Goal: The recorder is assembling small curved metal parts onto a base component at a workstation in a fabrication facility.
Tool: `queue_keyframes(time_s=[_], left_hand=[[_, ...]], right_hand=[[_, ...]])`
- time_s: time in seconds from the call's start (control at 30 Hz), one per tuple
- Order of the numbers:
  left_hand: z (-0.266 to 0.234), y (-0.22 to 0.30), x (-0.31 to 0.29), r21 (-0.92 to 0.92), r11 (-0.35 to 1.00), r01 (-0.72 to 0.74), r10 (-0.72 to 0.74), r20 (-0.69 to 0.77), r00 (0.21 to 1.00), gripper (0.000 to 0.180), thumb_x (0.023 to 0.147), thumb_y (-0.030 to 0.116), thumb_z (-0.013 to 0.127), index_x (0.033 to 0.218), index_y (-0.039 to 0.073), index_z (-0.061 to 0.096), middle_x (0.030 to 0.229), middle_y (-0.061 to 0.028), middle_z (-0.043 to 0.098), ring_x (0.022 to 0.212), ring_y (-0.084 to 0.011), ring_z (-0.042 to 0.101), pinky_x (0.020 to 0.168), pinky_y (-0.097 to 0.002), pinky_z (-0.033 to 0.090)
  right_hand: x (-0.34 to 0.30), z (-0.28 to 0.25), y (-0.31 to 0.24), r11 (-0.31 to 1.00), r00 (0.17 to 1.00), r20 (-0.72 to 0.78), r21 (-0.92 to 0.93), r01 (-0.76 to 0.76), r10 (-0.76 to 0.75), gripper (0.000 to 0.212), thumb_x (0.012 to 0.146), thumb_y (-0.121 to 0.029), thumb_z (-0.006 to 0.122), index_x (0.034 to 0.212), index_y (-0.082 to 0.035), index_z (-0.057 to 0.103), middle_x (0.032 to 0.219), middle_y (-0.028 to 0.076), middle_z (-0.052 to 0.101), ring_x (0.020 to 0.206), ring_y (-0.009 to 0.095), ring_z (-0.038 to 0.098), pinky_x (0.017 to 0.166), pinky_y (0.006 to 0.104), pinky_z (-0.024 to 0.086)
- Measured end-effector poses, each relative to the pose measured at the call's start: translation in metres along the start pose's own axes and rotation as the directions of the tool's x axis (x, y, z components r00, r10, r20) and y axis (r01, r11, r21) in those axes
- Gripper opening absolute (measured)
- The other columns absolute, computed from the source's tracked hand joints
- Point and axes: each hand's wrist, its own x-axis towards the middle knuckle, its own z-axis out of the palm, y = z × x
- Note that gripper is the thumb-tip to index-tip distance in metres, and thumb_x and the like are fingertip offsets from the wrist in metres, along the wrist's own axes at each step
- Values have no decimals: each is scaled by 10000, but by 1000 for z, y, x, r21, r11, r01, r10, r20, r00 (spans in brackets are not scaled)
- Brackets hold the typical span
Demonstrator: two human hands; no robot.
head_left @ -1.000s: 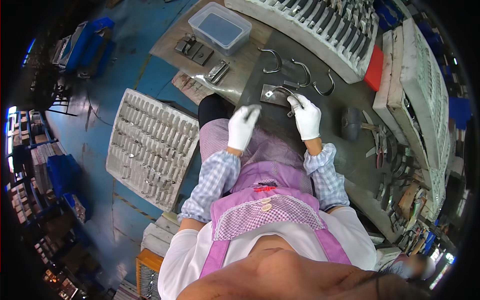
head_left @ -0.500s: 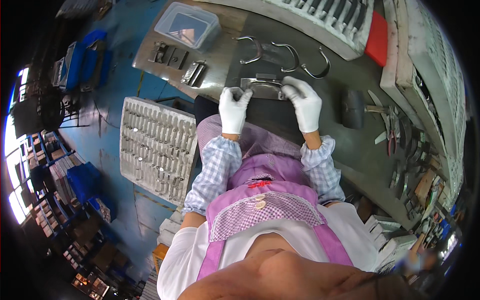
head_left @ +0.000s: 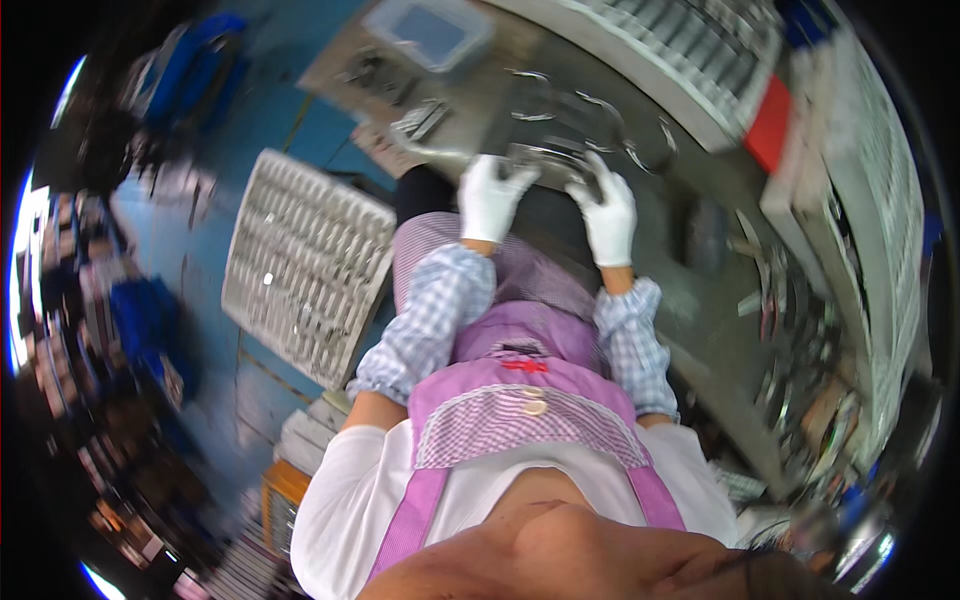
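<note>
Both hands wear white gloves and are at a small rectangular metal jig (head_left: 546, 163) near the workbench's edge. My left hand (head_left: 492, 203) grips its left end, the thumb stretched toward the middle. At the right end, my right hand (head_left: 608, 212) has thumb and forefinger around the jig. Motion smears its fine detail. Just beyond lie curved metal handles: one on the left (head_left: 530, 95), one in the middle (head_left: 603, 115) and one on the right (head_left: 655, 148). They are apart from my hands.
A clear plastic box (head_left: 430, 35) and metal fixtures (head_left: 420, 118) stand at the far left of the bench (head_left: 660, 310). A black mallet (head_left: 706, 235) and hand tools (head_left: 770, 275) lie right. Trays of metal parts stand at left (head_left: 380, 225) and far right (head_left: 690, 115).
The view has shifted and blurred, so the bench things appear farther right and higher. My hands stay at the jig; the right hand's thumb and forefinger look more spread.
</note>
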Motion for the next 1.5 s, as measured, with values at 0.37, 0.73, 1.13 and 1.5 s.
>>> queue_keyframes(time_s=[0.37, 0.73, 1.13, 1.5], left_hand=[[-89, -41, -72, -756, 441, 484, -326, 367, 871, 364, 1052, 326, 536, 1118, -28, 589, 993, -118, 690, 886, -189, 678, 807, -299, 552], [-94, 13, -47, -477, 848, -233, 420, 336, 843, 184, 955, 58, 616, 1124, -4, 648, 974, -146, 723, 916, -252, 727, 815, -318, 562], [-24, 45, 15, -218, 831, -512, 518, 639, 569, 168, 897, 94, 627, 1061, 76, 657, 914, -170, 694, 861, -372, 674, 751, -456, 536], [-35, 39, -61, -613, 495, 615, -316, 533, 785, 196, 1005, 234, 605, 1082, 66, 671, 868, 3, 659, 713, -110, 615, 645, -271, 514]], right_hand=[[15, -156, 84, 883, 997, -75, -467, -57, 25, 576, 736, 78, 482, 1257, -79, 672, 1222, 166, 671, 1105, 366, 637, 1018, 428, 473], [-28, -157, 49, 753, 723, 219, -128, -645, 656, 196, 750, -147, 814, 834, -21, 690, 688, 53, 662, 544, 201, 615, 523, 343, 474], [-124, -106, 190, 957, 870, -454, -282, 62, -190, 188, 880, -101, 614, 1030, -22, 695, 801, 96, 670, 696, 292, 629, 676, 404, 518], [-26, -67, -83, 916, 830, 478, -116, 384, -287, 397, 792, -180, 717, 1187, -165, 675, 1099, 27, 704, 881, 256, 688, 761, 383, 556]])
